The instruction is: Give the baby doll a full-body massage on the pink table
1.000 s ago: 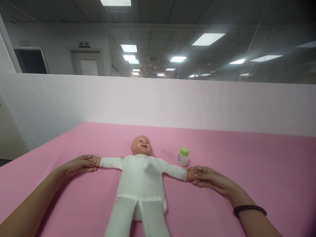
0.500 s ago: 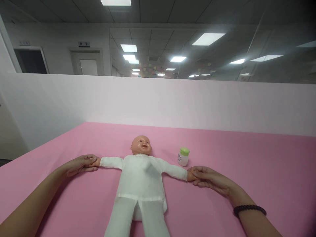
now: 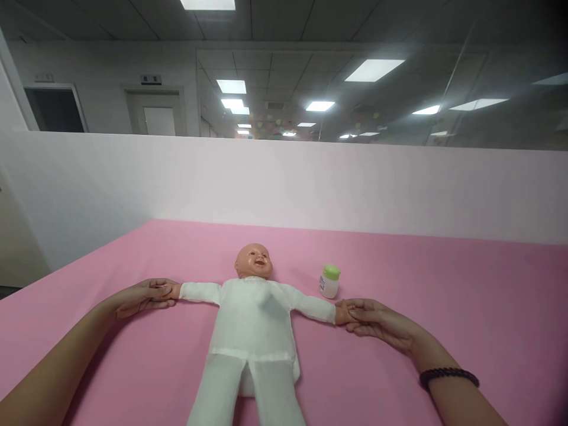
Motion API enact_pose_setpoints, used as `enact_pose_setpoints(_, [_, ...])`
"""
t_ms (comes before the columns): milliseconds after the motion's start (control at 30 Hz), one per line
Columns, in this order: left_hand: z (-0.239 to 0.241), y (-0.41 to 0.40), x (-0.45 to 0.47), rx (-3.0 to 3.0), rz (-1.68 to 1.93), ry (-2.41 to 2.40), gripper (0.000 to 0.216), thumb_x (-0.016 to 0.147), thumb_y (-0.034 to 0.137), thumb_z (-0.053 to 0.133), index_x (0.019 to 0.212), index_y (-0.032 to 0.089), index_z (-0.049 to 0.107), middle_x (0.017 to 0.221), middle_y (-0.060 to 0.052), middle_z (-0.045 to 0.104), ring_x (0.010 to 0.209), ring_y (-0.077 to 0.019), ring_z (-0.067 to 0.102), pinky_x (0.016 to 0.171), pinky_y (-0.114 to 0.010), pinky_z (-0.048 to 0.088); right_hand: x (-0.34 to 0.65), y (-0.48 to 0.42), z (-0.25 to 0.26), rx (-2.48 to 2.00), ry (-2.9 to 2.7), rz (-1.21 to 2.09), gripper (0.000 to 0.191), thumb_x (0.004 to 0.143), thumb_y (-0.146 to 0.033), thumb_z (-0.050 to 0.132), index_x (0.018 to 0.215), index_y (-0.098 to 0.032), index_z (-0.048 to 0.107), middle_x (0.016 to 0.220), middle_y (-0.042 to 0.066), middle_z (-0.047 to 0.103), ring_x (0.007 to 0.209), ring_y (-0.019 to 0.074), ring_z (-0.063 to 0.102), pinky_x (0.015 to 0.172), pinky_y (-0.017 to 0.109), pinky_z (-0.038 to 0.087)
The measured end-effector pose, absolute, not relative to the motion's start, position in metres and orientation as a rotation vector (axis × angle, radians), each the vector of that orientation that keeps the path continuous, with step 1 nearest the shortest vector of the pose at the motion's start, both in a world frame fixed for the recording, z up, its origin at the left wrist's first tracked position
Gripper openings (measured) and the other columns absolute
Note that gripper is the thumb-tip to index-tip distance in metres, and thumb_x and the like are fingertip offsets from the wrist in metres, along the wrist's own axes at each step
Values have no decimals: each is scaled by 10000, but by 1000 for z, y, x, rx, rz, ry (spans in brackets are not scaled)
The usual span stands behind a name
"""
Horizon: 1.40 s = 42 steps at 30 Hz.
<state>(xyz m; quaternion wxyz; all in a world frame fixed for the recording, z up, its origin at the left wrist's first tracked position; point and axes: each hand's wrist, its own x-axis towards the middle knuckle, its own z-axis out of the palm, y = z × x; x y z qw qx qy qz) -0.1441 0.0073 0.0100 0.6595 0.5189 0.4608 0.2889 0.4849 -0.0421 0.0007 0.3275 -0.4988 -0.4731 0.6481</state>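
Two hands hold a doll (image 3: 255, 319) that lies face up on the pink table (image 3: 444, 284), its arms stretched out to both sides. In the head view, the left hand (image 3: 141, 297) is closed on one doll hand and the right hand (image 3: 377, 322), bracelet (image 3: 448, 376) at its wrist, is closed on the other. One small bottle (image 3: 329, 281) with a green cap stands upright just beyond the right hand, near the doll's sleeve.

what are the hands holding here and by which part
Both hold the doll: the left hand grips one of its hands, the right hand grips the other, arms spread flat on the pink table.
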Motion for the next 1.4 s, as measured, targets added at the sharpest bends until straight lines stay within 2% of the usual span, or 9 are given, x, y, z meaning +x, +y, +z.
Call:
enact_pose_setpoints(167, [11,6,-142,1214,646,1065,403,808,366,770,1166,194,699,1265,-112,667,1278,-316,563,1135,-374,448,483,-43,4,-1287,-1299,1711,366,798,-317,795,1112,-156,700,1058,96,712,920,154,687,880,241,560])
enact_pose_setpoints(400, [13,5,-138,1163,676,1139,389,780,421,785,1085,189,721,1265,-110,671,1247,-295,593,1107,-328,471,483,-42,1,-1348,-1219,1685,372,799,-345,803,1092,-146,690,999,99,719,801,133,690,813,230,578])
enact_pose_setpoints(833, [12,5,-143,1186,655,1047,394,799,372,778,1142,190,714,1267,-112,670,1264,-313,575,1138,-362,441,483,-41,-1,-1309,-1176,1688,400,776,-296,818,1120,-141,684,1028,109,718,872,179,706,855,271,583])
enact_pose_setpoints(1267, [11,8,-138,1184,665,1179,455,724,448,825,1088,193,729,1208,-113,690,1206,-292,619,1078,-321,492,481,-42,3,-1344,-1240,1697,384,799,-369,801,1089,-137,700,1015,107,718,805,127,684,814,223,570])
enact_pose_setpoints(1400, [8,10,-140,1150,691,1175,412,734,442,820,1048,189,735,1171,-110,699,1188,-293,632,1081,-327,493,480,-41,2,-1361,-1242,1679,359,801,-376,796,1057,-142,701,998,97,716,791,125,682,800,221,570])
